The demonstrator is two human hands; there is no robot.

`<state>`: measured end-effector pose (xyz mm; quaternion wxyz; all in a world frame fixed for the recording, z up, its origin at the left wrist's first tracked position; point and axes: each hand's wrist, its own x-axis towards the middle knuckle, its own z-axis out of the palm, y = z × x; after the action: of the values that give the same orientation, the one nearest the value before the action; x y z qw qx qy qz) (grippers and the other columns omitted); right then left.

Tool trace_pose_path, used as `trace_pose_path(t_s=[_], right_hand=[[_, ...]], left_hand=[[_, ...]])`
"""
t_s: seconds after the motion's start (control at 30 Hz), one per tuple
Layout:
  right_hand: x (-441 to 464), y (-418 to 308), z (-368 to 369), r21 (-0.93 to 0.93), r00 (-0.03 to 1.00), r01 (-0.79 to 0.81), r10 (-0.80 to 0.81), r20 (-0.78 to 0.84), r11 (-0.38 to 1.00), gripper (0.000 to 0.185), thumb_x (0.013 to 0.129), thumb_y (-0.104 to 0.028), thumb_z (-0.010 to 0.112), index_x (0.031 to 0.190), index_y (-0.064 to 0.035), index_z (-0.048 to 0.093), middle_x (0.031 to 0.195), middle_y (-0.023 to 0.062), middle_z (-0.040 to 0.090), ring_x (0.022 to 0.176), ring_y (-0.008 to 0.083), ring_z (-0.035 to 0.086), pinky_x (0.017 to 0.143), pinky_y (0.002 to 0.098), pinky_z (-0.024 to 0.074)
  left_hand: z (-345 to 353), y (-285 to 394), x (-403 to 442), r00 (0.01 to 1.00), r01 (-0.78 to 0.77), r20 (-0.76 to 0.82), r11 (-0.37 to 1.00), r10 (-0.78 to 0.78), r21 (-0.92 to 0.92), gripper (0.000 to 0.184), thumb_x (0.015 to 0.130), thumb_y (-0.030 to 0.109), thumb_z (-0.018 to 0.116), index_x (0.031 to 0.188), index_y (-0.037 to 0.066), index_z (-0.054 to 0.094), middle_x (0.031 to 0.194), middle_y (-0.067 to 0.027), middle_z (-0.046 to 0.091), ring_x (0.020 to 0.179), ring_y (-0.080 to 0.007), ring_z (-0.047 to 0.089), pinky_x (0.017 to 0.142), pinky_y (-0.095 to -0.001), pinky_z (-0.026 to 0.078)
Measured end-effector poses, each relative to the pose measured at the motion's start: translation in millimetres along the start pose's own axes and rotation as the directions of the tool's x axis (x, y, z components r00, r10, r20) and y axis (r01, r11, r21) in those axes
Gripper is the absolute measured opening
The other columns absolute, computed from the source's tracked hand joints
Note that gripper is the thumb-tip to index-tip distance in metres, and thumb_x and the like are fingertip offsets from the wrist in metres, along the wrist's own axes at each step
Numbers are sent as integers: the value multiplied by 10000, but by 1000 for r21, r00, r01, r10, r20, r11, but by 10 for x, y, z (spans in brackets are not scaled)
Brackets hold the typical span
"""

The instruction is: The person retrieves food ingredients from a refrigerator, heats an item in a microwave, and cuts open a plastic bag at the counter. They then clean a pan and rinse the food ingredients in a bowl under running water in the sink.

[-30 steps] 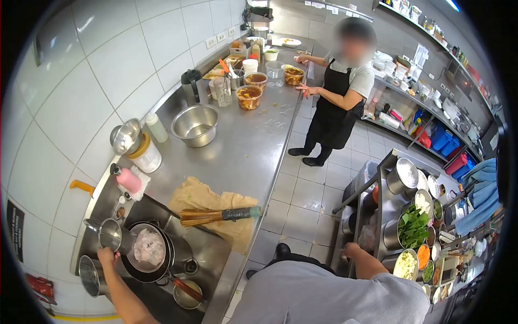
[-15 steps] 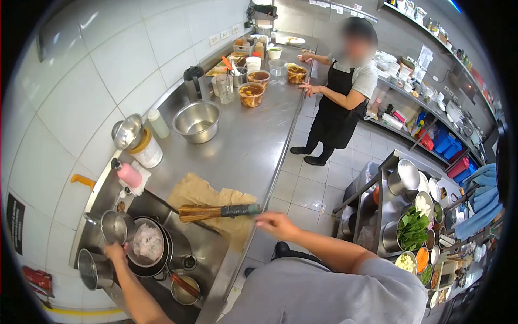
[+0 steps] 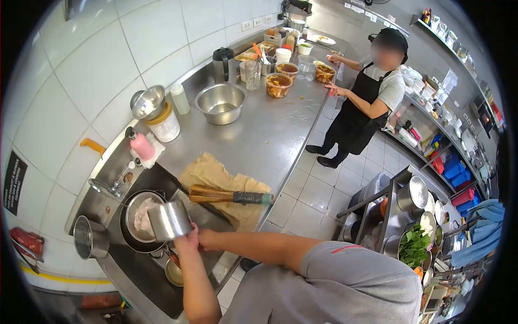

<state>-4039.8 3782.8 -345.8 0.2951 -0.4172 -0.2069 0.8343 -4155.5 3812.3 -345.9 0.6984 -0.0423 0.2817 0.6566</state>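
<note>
My left hand (image 3: 186, 241) is closed on a small steel pot (image 3: 170, 220), held tilted over the sink (image 3: 156, 294). Right beside it, my right hand (image 3: 206, 239) meets the left hand near the pot's lower end; its fingers are hidden. Partly behind the pot, a metal bowl (image 3: 128, 222) holds a pale pinkish lump (image 3: 143, 216), possibly frozen food. That bowl rests in a black pan (image 3: 125, 238) in the sink. A bundled stick brush (image 3: 229, 196) with a dark wrapped handle lies on brown paper (image 3: 208, 167) to the right.
A faucet (image 3: 102, 186) and a steel container (image 3: 90, 237) line the sink's left side. On the counter stand a steel bowl (image 3: 221, 103), a pink soap bottle (image 3: 141, 146) and tubs of brown food (image 3: 279, 85). A co-worker (image 3: 367, 102) stands beyond; a cart carries greens (image 3: 414, 245).
The steel pot in my left hand has moved right, away from the faucet, and tilted. My right hand has come from beside the brush handle to the left hand.
</note>
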Motion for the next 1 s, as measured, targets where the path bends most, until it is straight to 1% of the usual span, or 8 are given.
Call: trace_pose_path(t_s=[0.17, 0.23, 0.33, 0.47, 0.53, 0.63, 0.87, 1.0], right_hand=[[31, 36, -192, -201, 997, 72, -71, 10, 977, 194, 897, -233, 746, 972, -55, 726, 879, 82, 739, 777, 193, 721, 709, 384, 604], [148, 85, -224, -753, 981, 21, -159, -111, 657, 218, 859, -244, 765, 948, -46, 742, 813, 110, 746, 730, 261, 729, 725, 425, 591], [167, 28, -303, -883, 955, 71, -286, -74, 465, 215, 842, -248, 769, 970, -77, 755, 739, 123, 719, 710, 311, 719, 724, 456, 581], [-726, -385, -112, -944, 936, 131, -351, 18, 303, 180, 871, -266, 741, 988, -131, 758, 978, 147, 732, 831, 359, 705, 783, 480, 562], [-941, -421, -86, -830, 662, 554, -639, 392, 65, 145, 905, -241, 699, 1004, -149, 754, 1319, 129, 622, 1045, 347, 654, 889, 459, 537], [-1061, -599, -42, -804, 363, 519, -776, 515, -290, 158, 889, -241, 686, 1021, -186, 753, 1489, 87, 471, 1187, 344, 570, 950, 435, 501], [-1207, -1266, -502, -711, 479, 240, -556, 679, -661, 219, 875, -194, 647, 1072, -184, 743, 1335, 97, 578, 1109, 308, 584, 927, 365, 485], [-1018, -1598, -783, -820, 575, 96, -641, 509, -564, 110, 897, -169, 606, 940, -109, 688, 1051, 131, 650, 1013, 314, 617, 877, 436, 514]], left_hand=[[-806, -121, 550, 940, -291, 225, 947, 256, 138, 413, 1047, 362, 480, 1415, 193, 563, 1410, -60, 592, 1272, -257, 557, 992, -445, 498], [-717, -112, 358, 956, -280, 158, 934, 249, 221, 417, 1062, 353, 458, 1415, 150, 548, 1390, -75, 596, 1223, -249, 581, 959, -430, 510], [-482, -22, 145, 965, -260, 107, 917, 239, 302, 423, 1076, 343, 436, 1415, 108, 533, 1370, -91, 601, 1175, -242, 605, 926, -415, 522], [194, -5, -361, 958, -213, -97, 896, 270, 389, 276, 1058, 210, 495, 1259, 42, 581, 1104, -131, 673, 865, -234, 678, 589, -303, 493], [239, -29, -400, 878, -293, -67, 644, 473, 707, 246, 986, 160, 563, 1165, -6, 591, 869, -151, 672, 633, -193, 602, 537, -290, 451], [334, -96, -494, 884, -282, -35, 594, 465, 753, 238, 984, 152, 536, 1104, -48, 586, 809, -138, 654, 574, -174, 574, 489, -298, 425], [407, -314, -755, 947, -132, -52, 531, 318, 837, 206, 1016, 137, 531, 1164, 8, 592, 899, -90, 675, 640, -171, 616, 545, -289, 470], [705, -355, -1181, 877, -474, 419, 288, 233, 832, 468, 1022, 225, 641, 1424, 3, 545, 1175, -106, 719, 973, -161, 687, 760, -284, 542]])
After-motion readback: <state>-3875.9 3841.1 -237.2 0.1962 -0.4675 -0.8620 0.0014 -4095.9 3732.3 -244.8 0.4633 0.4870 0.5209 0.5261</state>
